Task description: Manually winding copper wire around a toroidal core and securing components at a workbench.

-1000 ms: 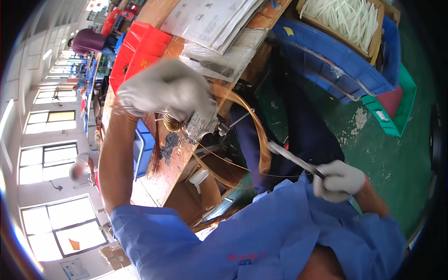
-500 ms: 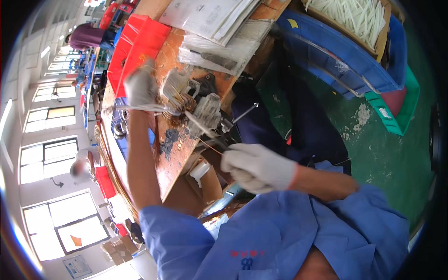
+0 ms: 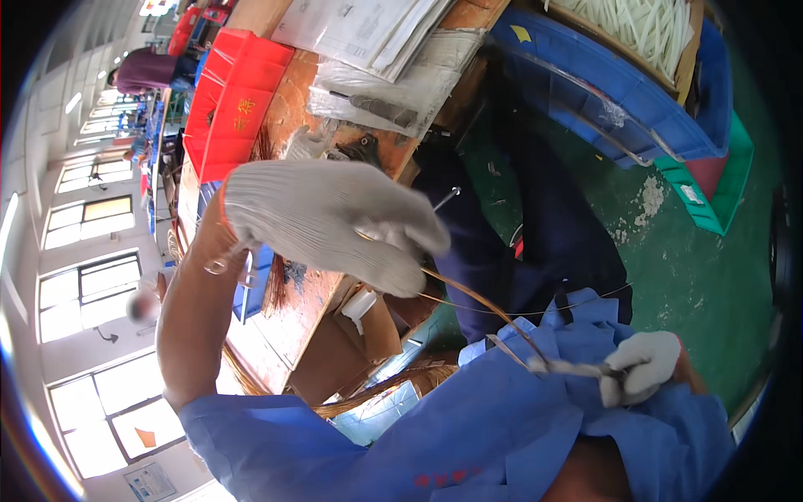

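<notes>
My left hand (image 3: pixel 335 219), in a white knit glove, is raised in front of the bench with its fingers curled together. From beneath its fingertips runs a bundle of copper wires (image 3: pixel 477 297), slanting down to the right across my blue jacket. One thin wire strays off to the right. My gloved right hand (image 3: pixel 648 368) is low at the right, closed round a slim, light-grey piece (image 3: pixel 573 368) that meets the lower end of the bundle. Blur hides what kind of thing that piece is. Behind my left hand, a greyish metal part (image 3: pixel 305 144) shows partly on the bench.
A red bin (image 3: pixel 238 100) stands on the worn wooden bench (image 3: pixel 288 314) near papers (image 3: pixel 360 33) and a screwdriver-like tool (image 3: pixel 381 109). At right are a blue crate (image 3: pixel 577 100), a box of white tubes (image 3: pixel 636 38) and a green bin (image 3: pixel 719 192). A person (image 3: pixel 146 71) is far off.
My left hand has come toward me and right from the metal part, now with copper wires at its fingertips. My right hand has moved right and down, away from the bench.
</notes>
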### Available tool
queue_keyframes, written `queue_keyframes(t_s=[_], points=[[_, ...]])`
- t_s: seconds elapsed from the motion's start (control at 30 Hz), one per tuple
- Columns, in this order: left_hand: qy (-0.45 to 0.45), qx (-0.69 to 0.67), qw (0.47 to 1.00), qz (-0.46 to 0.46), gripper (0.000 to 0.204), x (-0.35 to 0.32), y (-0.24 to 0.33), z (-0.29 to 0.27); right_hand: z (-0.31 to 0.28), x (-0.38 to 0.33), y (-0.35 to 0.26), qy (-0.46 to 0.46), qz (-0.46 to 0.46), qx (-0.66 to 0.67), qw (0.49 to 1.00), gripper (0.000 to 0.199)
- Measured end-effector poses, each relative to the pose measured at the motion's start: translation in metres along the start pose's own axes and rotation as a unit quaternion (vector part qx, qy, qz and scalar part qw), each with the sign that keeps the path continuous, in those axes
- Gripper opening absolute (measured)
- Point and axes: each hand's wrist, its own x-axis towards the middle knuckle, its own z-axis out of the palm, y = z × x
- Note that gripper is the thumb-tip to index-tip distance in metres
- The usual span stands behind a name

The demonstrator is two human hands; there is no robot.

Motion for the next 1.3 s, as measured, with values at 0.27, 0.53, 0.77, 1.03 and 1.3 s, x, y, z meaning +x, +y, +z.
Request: queue_keyframes(t_s=[0.27,0.53,0.77,1.03,1.3], points=[[0.416,-0.38,0.826,0.002,0.049,-0.023,-0.074,-0.039,-0.008,0.137,-0.072,-0.007,-0.202,-0.021,0.979,0.032],[0.677,-0.556,0.482,-0.017,0.038,-0.047,-0.192,0.06,0.077,0.272,-0.13,-0.085,-0.27,0.224,0.932,0.03],[0.522,-0.095,0.844,0.077,0.076,-0.054,-0.07,-0.022,0.021,0.094,-0.023,-0.033,-0.109,0.106,0.988,0.028],[0.163,-0.281,0.945,-0.033,0.053,0.02,-0.046,-0.03,0.003,0.058,-0.037,0.066,-0.087,0.019,0.994,0.026],[0.651,-0.505,0.566,-0.015,0.037,-0.035,-0.164,0.021,0.071,0.239,-0.145,-0.115,-0.188,0.33,0.918,0.038]])
